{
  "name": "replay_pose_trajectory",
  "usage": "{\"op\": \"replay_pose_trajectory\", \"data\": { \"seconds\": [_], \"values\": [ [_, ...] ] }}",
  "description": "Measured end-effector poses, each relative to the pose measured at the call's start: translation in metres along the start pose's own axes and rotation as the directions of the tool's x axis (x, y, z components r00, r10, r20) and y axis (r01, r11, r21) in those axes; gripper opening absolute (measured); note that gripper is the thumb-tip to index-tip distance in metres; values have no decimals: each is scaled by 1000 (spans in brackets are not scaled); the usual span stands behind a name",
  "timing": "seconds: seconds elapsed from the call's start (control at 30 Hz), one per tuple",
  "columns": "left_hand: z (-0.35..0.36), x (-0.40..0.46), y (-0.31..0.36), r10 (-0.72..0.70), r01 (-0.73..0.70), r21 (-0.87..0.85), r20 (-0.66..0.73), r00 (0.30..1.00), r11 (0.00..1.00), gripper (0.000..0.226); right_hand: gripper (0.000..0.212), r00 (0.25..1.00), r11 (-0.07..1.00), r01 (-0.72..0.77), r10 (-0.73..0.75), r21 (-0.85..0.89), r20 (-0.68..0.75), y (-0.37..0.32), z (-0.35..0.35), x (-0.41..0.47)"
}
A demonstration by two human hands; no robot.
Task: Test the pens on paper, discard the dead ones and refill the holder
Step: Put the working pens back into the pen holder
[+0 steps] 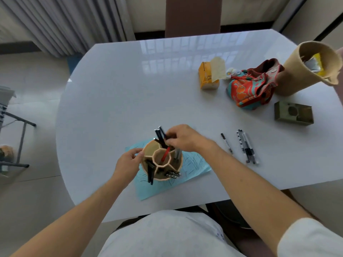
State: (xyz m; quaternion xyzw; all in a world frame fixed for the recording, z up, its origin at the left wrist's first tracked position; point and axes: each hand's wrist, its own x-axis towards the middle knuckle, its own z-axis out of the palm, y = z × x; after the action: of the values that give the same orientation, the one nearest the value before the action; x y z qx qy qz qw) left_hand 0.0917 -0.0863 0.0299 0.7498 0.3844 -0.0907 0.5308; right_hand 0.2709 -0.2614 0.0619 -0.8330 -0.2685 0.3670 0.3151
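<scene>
A tan pen holder (161, 164) with honeycomb compartments stands on a light blue sheet of paper (193, 166) covered in scribbles. My left hand (128, 162) holds the holder's left wall. My right hand (182, 138) pinches black pens (160, 135) that stick up from a back compartment. A red pen (165, 154) leans in the middle cell. More black pens sit in the front-left cell and patterned ones in the front. Several pens (246, 146) lie loose on the table to the right, one (226, 143) apart from the others.
The white table (115, 101) carries an orange carton (207, 76), a colourful cloth bag (252, 86), a tall tan paper-wrapped cup (308, 65) with yellow wrappers and a small olive box (293, 113) at the back right. A chair back (193, 15) stands beyond the far edge.
</scene>
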Motion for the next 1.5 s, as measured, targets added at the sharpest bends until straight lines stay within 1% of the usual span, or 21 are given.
{"op": "replay_pose_trajectory", "data": {
  "seconds": [0.07, 0.13, 0.2, 0.23, 0.3, 0.37, 0.43, 0.47, 0.57, 0.67, 0.73, 0.83, 0.9, 1.0, 1.1, 1.17, 1.2, 1.23, 1.37, 1.43, 1.5],
  "values": [
    [1, 4, -4, 14, -14, -16, -3, 1000, 1000, 14, 16, 999, 997, -25, 29, 72, -45, 8, -1, -8],
    [3, 6, -5, 25, -25, -40, -7, 1000, 999, 16, 18, 985, 982, -27, 58, 185, -161, 22, -5, -20],
    [4, 8, -4, 16, -17, -66, -10, 1000, 998, 14, 27, 945, 949, -79, 170, 306, -281, 44, -10, -33],
    [5, 10, -3, 10, -11, -74, -11, 1000, 997, 13, 29, 907, 932, -127, 247, 339, -340, 59, -13, -41],
    [6, 14, -2, 6, -7, -85, -13, 1000, 996, 13, 21, 802, 917, -241, 373, 318, -466, 94, -17, -58],
    [7, 16, 1, 4, -6, -97, -22, 1000, 995, 15, 14, 690, 896, -373, 442, 242, -573, 127, -21, -76],
    [8, 17, 3, -1, -3, -113, -32, 999, 994, 17, 19, 619, 859, -476, 479, 187, -623, 151, -25, -90],
    [8, 16, 3, 0, -4, -114, -36, 999, 993, 18, 20, 610, 845, -514, 481, 148, -630, 160, -26, -95],
    [5, 12, -2, 4, -9, -100, -54, 999, 995, 22, 22, 648, 809, -587, 461, -13, -606, 173, -25, -98],
    [3, 5, -13, -2, -6, -92, -79, 997, 996, 22, 23, 674, 794, -603, 458, -73, -580, 175, -25, -90],
    [2, 0, -20, -13, 7, -85, -77, 997, 996, 23, 26, 673, 798, -602, 494, -21, -551, 173, -25, -86],
    [1, -6, -29, -36, 30, -92, -64, 997, 995, 24, 26, 635, 824, -511, 555, 246, -537, 169, -20, -87],
    [2, -10, -35, -48, 41, -108, -66, 997, 993, 24, 19, 625, 821, -423, 570, 382, -533, 169, -14, -91],
    [4, -14, -39, -64, 54, -139, -65, 996, 989, 24, 6, 604, 819, -403, 573, 408, -554, 176, -6, -102],
    [6, -14, -41, -89, 79, -156, -58, 994, 985, 29, 9, 541, 844, -426, 526, 326, -656, 184, -12, -116],
    [9, -14, -42, -100, 92, -150, -47, 994, 984, 35, 11, 499, 841, -480, 497, 252, -710, 191, -24, -121],
    [10, -14, -42, -107, 99, -146, -44, 993, 984, 39, 13, 494, 831, -512, 491, 216, -717, 193, -30, -121],
    [10, -14, -43, -113, 106, -141, -42, 993, 984, 41, 15, 504, 818, -548, 488, 173, -713, 195, -36, -120],
    [13, -15, -41, -130, 121, -146, -48, 990, 982, 44, 27, 595, 744, -664, 471, -69, -651, 198, -46, -108],
    [14, -19, -38, -132, 124, -147, -48, 990, 981, 45, 32, 609, 710, -693, 481, -128, -631, 197, -49, -102],
    [15, -24, -33, -129, 123, -144, -36, 991, 982, 43, 34, 612, 669, -727, 528, -155, -589, 194, -50, -95]
  ]
}}
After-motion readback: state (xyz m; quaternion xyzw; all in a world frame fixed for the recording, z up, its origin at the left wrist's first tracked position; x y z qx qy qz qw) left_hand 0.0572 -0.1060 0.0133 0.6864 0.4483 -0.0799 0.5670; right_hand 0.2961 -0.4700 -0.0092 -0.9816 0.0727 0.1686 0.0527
